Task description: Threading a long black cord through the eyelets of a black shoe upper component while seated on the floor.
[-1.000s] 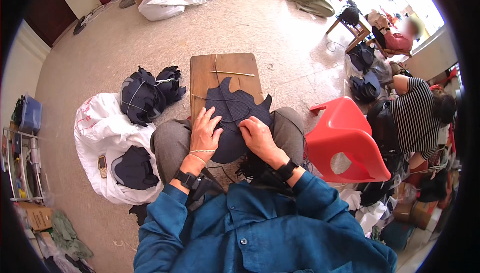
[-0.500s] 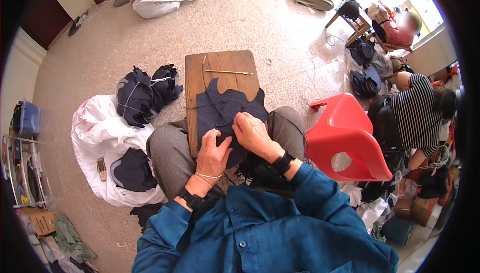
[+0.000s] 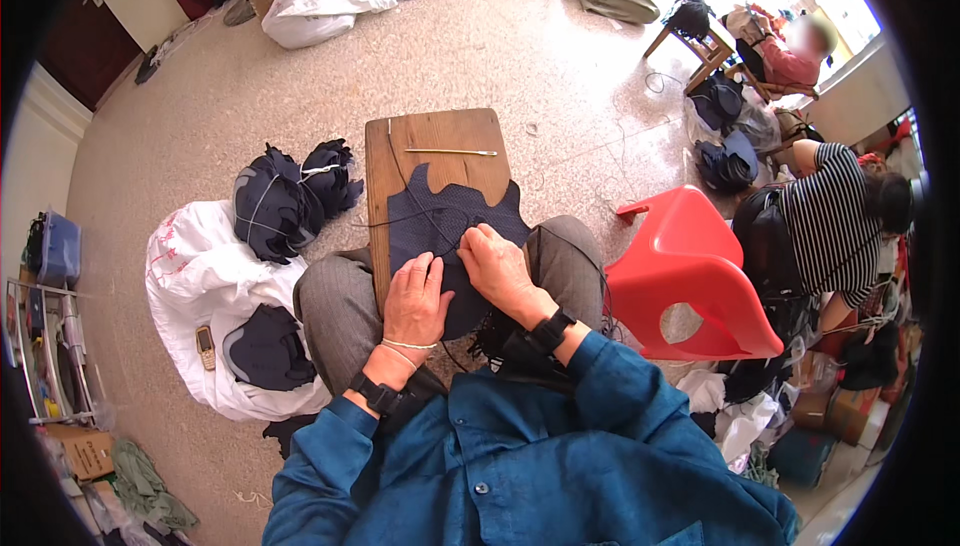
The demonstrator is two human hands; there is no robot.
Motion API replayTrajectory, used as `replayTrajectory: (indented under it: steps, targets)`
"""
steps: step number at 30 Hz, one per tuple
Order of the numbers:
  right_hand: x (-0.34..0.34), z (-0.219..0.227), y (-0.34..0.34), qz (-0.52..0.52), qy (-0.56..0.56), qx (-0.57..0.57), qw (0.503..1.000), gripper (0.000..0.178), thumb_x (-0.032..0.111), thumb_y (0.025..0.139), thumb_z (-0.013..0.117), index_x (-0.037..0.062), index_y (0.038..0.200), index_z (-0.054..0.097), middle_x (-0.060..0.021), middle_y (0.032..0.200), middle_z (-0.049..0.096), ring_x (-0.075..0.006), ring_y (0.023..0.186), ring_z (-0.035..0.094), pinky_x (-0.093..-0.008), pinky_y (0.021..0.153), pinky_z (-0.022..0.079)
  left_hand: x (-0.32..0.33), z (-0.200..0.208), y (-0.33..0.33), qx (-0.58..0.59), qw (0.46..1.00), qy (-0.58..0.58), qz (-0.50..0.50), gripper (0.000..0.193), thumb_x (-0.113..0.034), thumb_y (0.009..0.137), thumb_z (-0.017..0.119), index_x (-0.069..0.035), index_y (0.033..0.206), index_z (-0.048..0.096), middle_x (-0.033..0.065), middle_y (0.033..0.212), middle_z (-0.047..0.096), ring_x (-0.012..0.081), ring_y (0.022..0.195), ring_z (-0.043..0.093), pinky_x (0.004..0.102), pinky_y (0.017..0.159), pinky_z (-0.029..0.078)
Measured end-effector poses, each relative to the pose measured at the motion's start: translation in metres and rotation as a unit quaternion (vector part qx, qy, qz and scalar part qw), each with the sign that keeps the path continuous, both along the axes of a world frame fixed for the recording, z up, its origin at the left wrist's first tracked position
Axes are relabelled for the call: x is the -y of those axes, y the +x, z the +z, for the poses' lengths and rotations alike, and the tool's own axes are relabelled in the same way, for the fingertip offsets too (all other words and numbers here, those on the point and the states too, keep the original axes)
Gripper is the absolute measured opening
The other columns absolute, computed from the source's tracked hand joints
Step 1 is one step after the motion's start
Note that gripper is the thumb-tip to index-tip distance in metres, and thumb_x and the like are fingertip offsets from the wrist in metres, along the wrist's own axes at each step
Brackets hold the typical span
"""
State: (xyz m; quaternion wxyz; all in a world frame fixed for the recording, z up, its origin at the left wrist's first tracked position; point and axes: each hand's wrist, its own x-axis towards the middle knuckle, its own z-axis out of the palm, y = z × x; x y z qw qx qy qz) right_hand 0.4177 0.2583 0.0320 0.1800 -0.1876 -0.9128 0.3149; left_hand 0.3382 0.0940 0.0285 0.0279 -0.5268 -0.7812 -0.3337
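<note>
Leftmost, on the floor: has crumpled white sack (image 3: 180,266) with keypad phone (image 3: 206,348) and loose dark cutout (image 3: 270,348) on top. Just past sack's upper edge: tied bundle (image 3: 268,208) of dark cutouts, wrapped in pale string. Centre: has wooden board (image 3: 430,131) between the knees, with dark cord (image 3: 378,221) trailing over its left edge. Lays left hand (image 3: 415,308) on lower left of dark fabric piece (image 3: 418,234), fingers long and close together, thumb a little apart; touching from above, unclenched. Has that piece flat on the board, pointed edge facing away. Beyond it: thin pale rod (image 3: 452,152), lying loose. Pinches cord with right hand (image 3: 497,271) over the piece: narrow, thumb and fingertips together; can't tell about any fabric caught with it. Right: red plastic stool (image 3: 690,256). Farther right: co-worker (image 3: 830,221) in striped shirt.
</note>
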Motion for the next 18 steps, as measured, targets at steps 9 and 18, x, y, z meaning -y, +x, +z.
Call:
replayTrajectory:
  steps: [9,18]
  targets:
    - [-0.012,-0.009,0.013,-0.023,-0.187,-0.060,0.980,0.016,0.000,0.093,0.052,0.0012,0.100,0.067,-0.0143,0.087,0.069,-0.0307,0.086,0.069,-0.0383,0.077,0.054,-0.015,-0.003,-0.025,0.100,0.993,0.061,0.028,0.027,-0.008,0.085,0.069,0.000,0.111,0.065,0.0152,0.106,0.063,0.0345,0.100,0.059,0.0452,0.090,0.047]
    - [-0.013,-0.021,0.010,-0.055,-0.214,-0.053,0.974,0.019,0.001,0.095,0.052,0.0018,0.108,0.066,-0.0086,0.087,0.070,-0.0144,0.071,0.065,-0.0288,0.067,0.053,-0.059,0.007,-0.041,0.075,0.984,-0.154,0.040,0.017,-0.020,0.074,0.082,-0.014,0.082,0.069,0.0070,0.096,0.061,0.0290,0.098,0.058,0.0432,0.086,0.040]
